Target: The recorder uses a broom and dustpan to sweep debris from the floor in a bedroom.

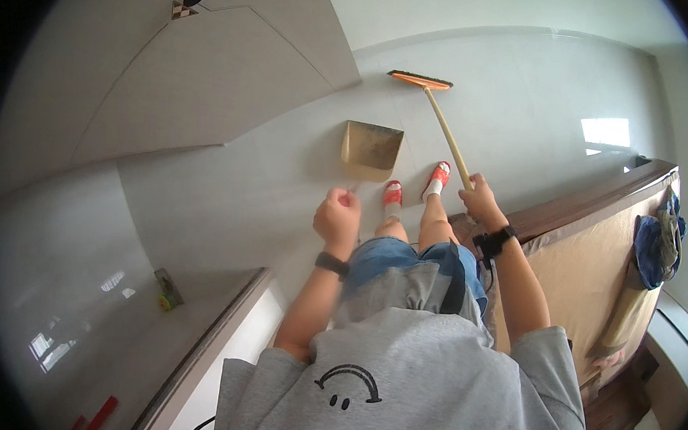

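Note:
My right hand [482, 203] grips the pale yellow stick [446, 129] of a broom. Its orange head [420, 81] with dark bristles rests on the floor, farther ahead than my feet. In front of my left foot is a beige dustpan [373, 149], scuffed dark inside. My left hand [337, 219] is curled into a fist just behind the dustpan, in line with it. It seems closed around the dustpan's upright handle, which the hand mostly hides. Both wrists wear black bands.
To my right stands a bed [583, 252] with a dark wooden frame and blue clothing [650, 248] on it. A grey door [209, 83] with a black handle stands at the left. Farther left, a green-and-grey object [168, 291] lies on the glossy floor, near a door frame [206, 349].

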Motion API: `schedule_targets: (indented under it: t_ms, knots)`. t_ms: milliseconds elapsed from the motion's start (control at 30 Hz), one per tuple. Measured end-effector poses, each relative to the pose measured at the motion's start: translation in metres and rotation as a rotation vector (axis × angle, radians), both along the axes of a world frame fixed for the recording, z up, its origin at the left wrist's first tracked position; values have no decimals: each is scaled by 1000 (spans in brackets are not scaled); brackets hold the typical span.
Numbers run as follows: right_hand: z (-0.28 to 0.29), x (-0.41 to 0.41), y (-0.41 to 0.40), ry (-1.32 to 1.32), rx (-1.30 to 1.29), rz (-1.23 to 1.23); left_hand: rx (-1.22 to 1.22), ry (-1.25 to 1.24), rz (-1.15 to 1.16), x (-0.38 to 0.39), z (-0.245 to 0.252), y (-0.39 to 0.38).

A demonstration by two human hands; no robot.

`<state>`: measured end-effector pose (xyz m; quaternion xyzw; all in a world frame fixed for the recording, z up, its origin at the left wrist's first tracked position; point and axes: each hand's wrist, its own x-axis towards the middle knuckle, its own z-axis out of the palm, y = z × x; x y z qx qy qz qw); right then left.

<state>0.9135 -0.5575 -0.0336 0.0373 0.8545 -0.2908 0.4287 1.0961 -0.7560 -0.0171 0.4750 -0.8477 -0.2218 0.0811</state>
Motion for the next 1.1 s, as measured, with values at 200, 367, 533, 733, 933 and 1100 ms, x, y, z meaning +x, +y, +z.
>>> schedule_targets:
  t_ms: [200,367,533,733,933,1100]
  knots:
    - [-24,44,18,106,14,291,-14,-38,17,2,3,2]
    - [17,62,48,-20,57,312,32,-16,20,0,2,3]
    - [85,53,88,-301,-270,-220,51,4,2,3,4,1]
    - [115,75,122,-204,-215,-427,73,32,12,11,7,-6]
    - [86,55,159,-79,-214,-642,102,18,-72,26,11,-29]
    - [26,-3,178,-26,-125,-660,64,-59,-209,30,13,-46]
